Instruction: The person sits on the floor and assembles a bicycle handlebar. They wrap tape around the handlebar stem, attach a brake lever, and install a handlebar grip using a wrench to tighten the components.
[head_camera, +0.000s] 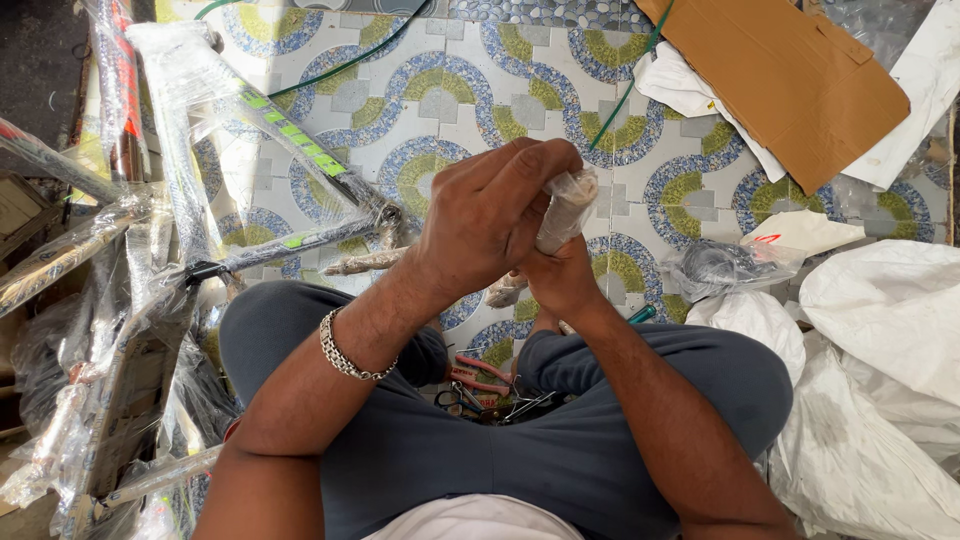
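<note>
At centre frame, the left hand (495, 215) curls clenched over the top of a plastic-wrapped cylindrical part (566, 208), seemingly to work its wrapping, while the right hand (560, 280) grips it from below (steadying it upright). Pliers (478, 375) lie between the knees.

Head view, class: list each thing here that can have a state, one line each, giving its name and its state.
Wrapped part: covered in clear plastic, upright, gripped by both hands.
Left hand: closed around the part's top.
Right hand: closed around the part's lower end.
Bicycle frame: wrapped in plastic, lying on the tiled floor.
Cardboard sheet: lying flat, creased.
Pliers: lying on the floor between the legs.
Bracelet: worn on the left wrist.
</note>
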